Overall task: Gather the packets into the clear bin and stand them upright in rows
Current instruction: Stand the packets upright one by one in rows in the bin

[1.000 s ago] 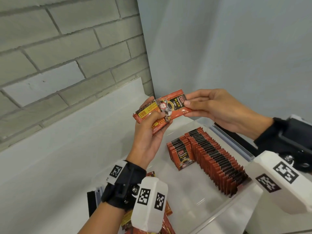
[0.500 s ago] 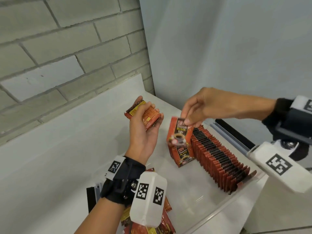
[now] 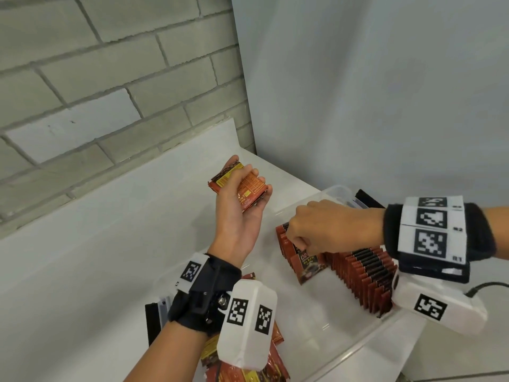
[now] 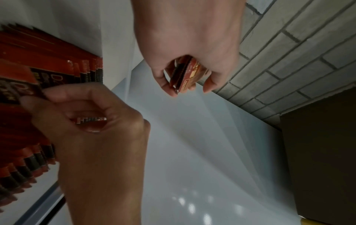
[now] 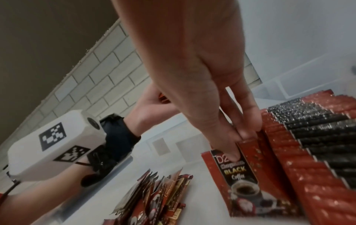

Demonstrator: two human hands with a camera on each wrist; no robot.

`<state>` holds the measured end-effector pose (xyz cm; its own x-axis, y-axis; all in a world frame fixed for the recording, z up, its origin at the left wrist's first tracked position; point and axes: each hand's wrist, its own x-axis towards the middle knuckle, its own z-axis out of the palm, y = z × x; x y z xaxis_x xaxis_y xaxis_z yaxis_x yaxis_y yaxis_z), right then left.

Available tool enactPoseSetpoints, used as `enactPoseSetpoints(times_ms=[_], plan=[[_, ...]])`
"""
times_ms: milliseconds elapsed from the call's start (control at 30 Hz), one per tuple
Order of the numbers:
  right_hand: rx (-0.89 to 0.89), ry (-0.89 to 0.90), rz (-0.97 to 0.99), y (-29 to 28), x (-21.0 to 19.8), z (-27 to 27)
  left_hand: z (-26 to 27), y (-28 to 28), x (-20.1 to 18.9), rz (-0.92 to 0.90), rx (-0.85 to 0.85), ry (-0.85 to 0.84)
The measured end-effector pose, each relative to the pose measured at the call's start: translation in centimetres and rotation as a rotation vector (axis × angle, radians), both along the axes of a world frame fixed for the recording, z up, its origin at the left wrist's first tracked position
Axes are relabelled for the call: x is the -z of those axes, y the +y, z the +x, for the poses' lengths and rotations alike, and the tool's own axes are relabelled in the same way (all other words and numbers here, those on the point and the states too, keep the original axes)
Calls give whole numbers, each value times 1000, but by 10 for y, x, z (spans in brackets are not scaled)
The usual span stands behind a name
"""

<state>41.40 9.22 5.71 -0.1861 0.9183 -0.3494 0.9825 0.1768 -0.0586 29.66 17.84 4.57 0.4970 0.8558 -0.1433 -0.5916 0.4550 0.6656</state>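
Seating a packet (image 3: 309, 267) upright on the short row's front in the bin (image 3: 355, 354), frame centre: right hand (image 3: 327, 230) pinches its top; left hand (image 3: 239, 216) grips spare packets (image 3: 242, 184) ready above.

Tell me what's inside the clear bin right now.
Inside the clear bin: a long row of upright packets and a shorter row beside it, where the right hand pinches the front packet. That hand covers part of the short row.

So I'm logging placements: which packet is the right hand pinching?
The front packet of the short row, held by the right hand; its printed face shows.
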Motion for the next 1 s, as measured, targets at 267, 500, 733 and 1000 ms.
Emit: enactPoseSetpoints(times_ms=[267, 500, 733, 1000], plan=[[9, -111, 112, 5, 5, 1, 2, 1, 0, -16, 5, 6], [35, -27, 62, 6, 8, 9, 1, 1, 1, -51, 12, -10], [93, 66, 48, 9, 14, 16, 2, 1, 2, -37, 26, 12], [275, 328, 34, 5, -4, 24, 2, 1, 2, 39, 59, 60]])
